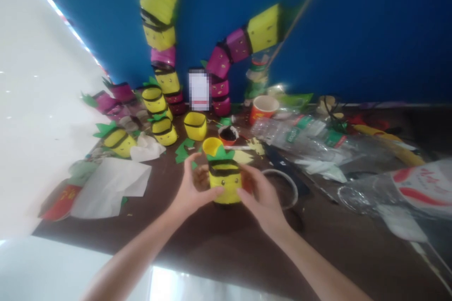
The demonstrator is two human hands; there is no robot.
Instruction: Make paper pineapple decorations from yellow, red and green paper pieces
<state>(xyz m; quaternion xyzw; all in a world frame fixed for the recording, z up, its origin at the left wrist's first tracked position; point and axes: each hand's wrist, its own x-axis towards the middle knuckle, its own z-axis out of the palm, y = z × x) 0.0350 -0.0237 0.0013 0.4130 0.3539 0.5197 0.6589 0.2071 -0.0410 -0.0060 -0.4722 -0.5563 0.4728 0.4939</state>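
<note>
Between my two hands is a small yellow pineapple-faced cup, upright, with a black rim band, two eyes and green leaves at its back edge. My left hand grips its left side, thumb across the front. On the opposite side my right hand holds it the same way, thumb at the front right. The fingers behind the cup are partly hidden. Just beyond it sits a round yellow container. A plain yellow cup stands farther back, near green scraps.
Stacked yellow and purple cups lean up against the blue wall. At right lie clear plastic bottles and a red paper cup. White paper lies left. A small pot with dark contents stands behind the hands.
</note>
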